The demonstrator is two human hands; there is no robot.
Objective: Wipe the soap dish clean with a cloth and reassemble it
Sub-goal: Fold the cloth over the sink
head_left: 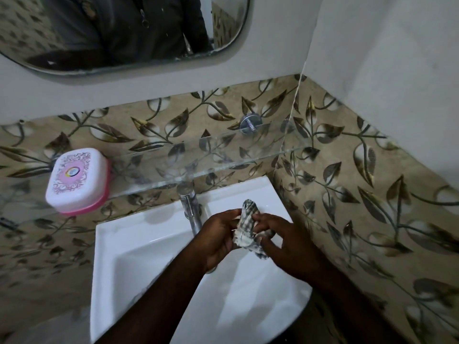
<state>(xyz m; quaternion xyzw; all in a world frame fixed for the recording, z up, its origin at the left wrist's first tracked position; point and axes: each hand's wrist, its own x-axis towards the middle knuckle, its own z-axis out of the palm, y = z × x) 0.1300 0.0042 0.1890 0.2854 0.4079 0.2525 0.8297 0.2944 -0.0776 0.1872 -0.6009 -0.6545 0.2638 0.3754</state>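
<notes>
The soap dish [79,179] has a white lid with a pink pattern over a pink base. It stands closed on the left part of the glass shelf [223,160]. Over the white sink [139,256] both hands hold a bunched striped grey-and-white cloth [246,225]. My left hand [218,238] grips the cloth from the left. My right hand [285,242] grips it from the right, fingers curled round it. Both hands are well to the right of and below the soap dish.
A chrome tap [191,209] rises at the back of the sink, just left of the hands. A mirror [124,28] hangs above on the white wall. Leaf-patterned tiles cover the walls; a corner wall stands close on the right. A chrome shelf bracket [250,124] holds the glass.
</notes>
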